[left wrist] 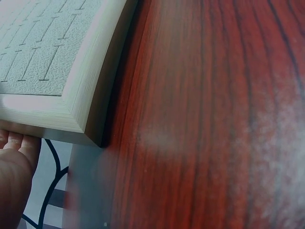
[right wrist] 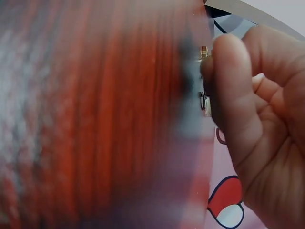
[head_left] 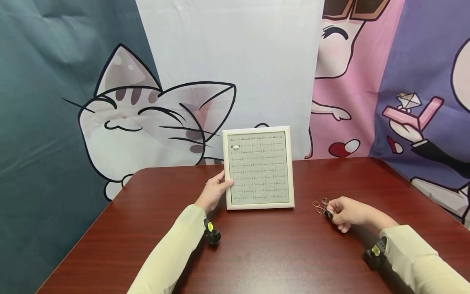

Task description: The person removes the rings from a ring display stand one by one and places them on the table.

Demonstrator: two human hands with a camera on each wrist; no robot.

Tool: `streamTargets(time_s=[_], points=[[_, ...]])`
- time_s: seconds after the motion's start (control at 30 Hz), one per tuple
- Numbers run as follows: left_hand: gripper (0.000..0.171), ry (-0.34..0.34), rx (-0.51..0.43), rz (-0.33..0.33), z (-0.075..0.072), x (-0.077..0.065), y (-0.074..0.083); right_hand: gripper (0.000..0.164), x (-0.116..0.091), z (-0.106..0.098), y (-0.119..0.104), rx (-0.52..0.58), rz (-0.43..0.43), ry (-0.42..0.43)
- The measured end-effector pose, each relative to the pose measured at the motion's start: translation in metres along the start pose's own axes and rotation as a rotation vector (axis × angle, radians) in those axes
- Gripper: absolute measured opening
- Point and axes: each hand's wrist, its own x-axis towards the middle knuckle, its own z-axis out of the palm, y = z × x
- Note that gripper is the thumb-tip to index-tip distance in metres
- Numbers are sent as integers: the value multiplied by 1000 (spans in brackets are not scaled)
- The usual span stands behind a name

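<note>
A white-framed ring display board (head_left: 258, 171) stands tilted up on the table, with rows of slots in pale grey padding. One ring (head_left: 236, 147) with a whitish top sits in a slot near its upper left corner. My left hand (head_left: 214, 191) grips the board's left side, thumb on the front of the frame and fingers behind. Over to the right, my right hand (head_left: 343, 213) is down at several thin gold rings (head_left: 316, 203) on the table. Its thumb and forefinger pinch a small dark ring (head_left: 328, 213), partly hidden by the fingers.
The dark red wooden table (head_left: 257, 253) carries everything, its far edge just behind the board. A cloth backdrop (head_left: 235, 53) with cartoon figures hangs beyond it. Black wrist cameras are strapped over both cream sleeves (head_left: 415, 253).
</note>
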Motion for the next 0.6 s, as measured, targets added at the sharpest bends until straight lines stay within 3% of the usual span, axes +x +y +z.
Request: streamTargets(time_s=[0.6], points=[[53, 6, -6, 9, 1, 0, 0, 11, 2, 1, 1, -30, 40, 28]])
